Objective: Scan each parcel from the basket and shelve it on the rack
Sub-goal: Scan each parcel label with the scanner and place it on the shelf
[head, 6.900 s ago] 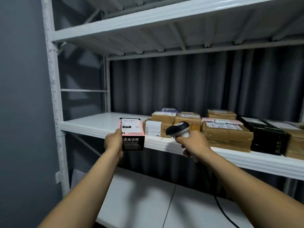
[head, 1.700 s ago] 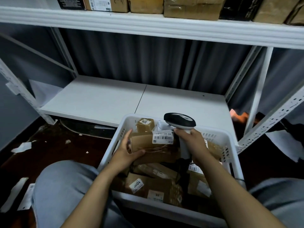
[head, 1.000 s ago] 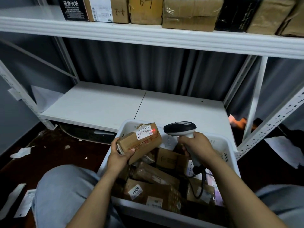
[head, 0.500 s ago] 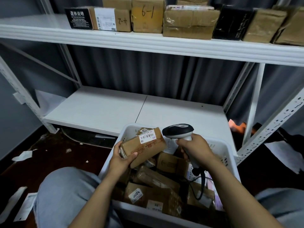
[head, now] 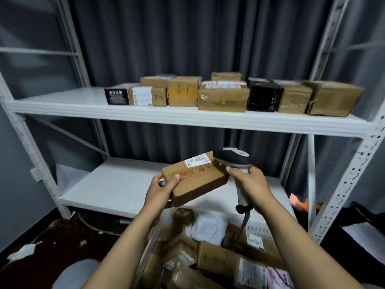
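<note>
- A grey trouser knee [head: 77, 274] sits at the bottom left, beside the basket [head: 256, 227].
- The basket is white, with slotted walls, and holds brown boxes [head: 218, 261] and a pale soft packet [head: 208, 226], heaped loosely.
- The left hand [head: 162, 191] grips the near left end of the parcel [head: 195, 180], with the thumb on top and the fingers curled round the end.
- The parcel is a flat brown box held in the air above the basket and in front of the lower shelf [head: 116, 184]. It is tilted, with its far right end higher. That end bears a white label [head: 196, 162], and red writing runs across the top.
- The right hand [head: 253, 184] is wrapped round the handle of the scanner [head: 233, 158]. The scanner's dark head is just beside the labelled corner; whether they touch I cannot tell. Its cable [head: 244, 223] drops into the basket.
- On the upper shelf [head: 166, 117] stands a row of parcels: a black box [head: 116, 97] at the left, a brown one marked "6-1" [head: 183, 94], then more brown ones [head: 224, 99] and another black one [head: 263, 99].
- A dark pleated curtain [head: 187, 38] hangs behind the rack [head: 352, 174].
</note>
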Demonstrator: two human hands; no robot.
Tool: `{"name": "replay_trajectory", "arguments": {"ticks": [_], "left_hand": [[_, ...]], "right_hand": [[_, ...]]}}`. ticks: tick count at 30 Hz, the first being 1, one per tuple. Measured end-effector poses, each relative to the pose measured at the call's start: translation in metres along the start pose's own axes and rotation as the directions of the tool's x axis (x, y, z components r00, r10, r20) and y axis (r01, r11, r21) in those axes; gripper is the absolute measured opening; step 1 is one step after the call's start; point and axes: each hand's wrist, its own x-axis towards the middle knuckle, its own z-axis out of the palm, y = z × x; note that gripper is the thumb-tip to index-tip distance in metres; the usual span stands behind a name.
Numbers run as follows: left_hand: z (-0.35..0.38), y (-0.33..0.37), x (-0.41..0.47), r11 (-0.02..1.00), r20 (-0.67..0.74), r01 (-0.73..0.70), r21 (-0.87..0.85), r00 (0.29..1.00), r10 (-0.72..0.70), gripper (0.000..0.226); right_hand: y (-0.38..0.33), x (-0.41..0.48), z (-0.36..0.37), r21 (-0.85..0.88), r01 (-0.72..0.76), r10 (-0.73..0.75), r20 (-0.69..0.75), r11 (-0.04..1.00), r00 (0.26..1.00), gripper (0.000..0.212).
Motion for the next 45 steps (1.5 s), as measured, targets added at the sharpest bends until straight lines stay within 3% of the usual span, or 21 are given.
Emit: {"name": "replay_trajectory", "arguments": {"ticks": [3,6,12,14,15,16,20,23,27,31,34,42,45], "left_hand": [[0.02,0.048,0.0,0.995,0.086,-0.022,-0.095,0.996,0.031,0.025],[0.04,0.085,0.003,0.992,0.204,-0.036,-0.122,0.977,0.06,0.028],[0.082,0.148,0.005,0.982,0.52,-0.184,-0.046,0.835,0.181,0.065],[0.102,0.163,0.007,0.954,0.549,-0.292,0.064,0.809,0.21,0.105],[0.112,0.17,0.006,0.921,0.543,-0.363,0.139,0.806,0.236,0.117],[0.124,0.176,0.005,0.881,0.529,-0.435,0.186,0.8,0.283,0.115],[0.168,0.201,0.005,0.793,0.459,-0.582,0.182,0.763,0.455,0.077],[0.205,0.214,0.011,0.746,0.399,-0.649,0.15,0.73,0.555,0.071],[0.252,0.224,0.021,0.708,0.274,-0.684,0.173,0.724,0.633,0.078],[0.299,0.238,0.034,0.694,0.196,-0.675,0.251,0.737,0.646,0.086],[0.335,0.245,0.044,0.672,0.191,-0.658,0.341,0.748,0.636,0.086],[0.422,0.242,0.065,0.595,0.212,-0.607,0.527,0.772,0.6,0.097],[0.435,0.239,0.074,0.534,0.286,-0.647,0.544,0.741,0.607,0.084]], "right_hand": [[-0.032,0.007,-0.015,0.099,0.088,-0.088,0.0,0.991,0.996,0.011],[-0.06,0.018,-0.03,0.135,0.153,-0.149,-0.046,0.979,0.988,0.012],[-0.103,0.04,-0.079,0.115,0.224,-0.188,-0.258,0.968,0.948,0.01],[-0.112,0.048,-0.099,0.094,0.204,-0.164,-0.326,0.974,0.931,0.023],[-0.116,0.052,-0.107,0.087,0.197,-0.156,-0.348,0.976,0.924,0.033],[-0.12,0.056,-0.117,0.085,0.196,-0.153,-0.364,0.977,0.919,0.039],[-0.13,0.071,-0.156,0.072,0.194,-0.153,-0.379,0.978,0.913,0.041],[-0.137,0.085,-0.189,0.004,0.194,-0.176,-0.4,0.981,0.899,0.03],[-0.146,0.096,-0.232,-0.14,0.182,-0.226,-0.432,0.973,0.873,0.015],[-0.152,0.107,-0.268,-0.263,0.127,-0.24,-0.459,0.956,0.855,0.017],[-0.153,0.121,-0.289,-0.289,0.096,-0.235,-0.495,0.952,0.837,0.037],[-0.145,0.158,-0.318,-0.3,0.085,-0.234,-0.503,0.95,0.832,0.018],[-0.142,0.167,-0.323,-0.325,0.088,-0.253,-0.509,0.942,0.823,0.015]]}}
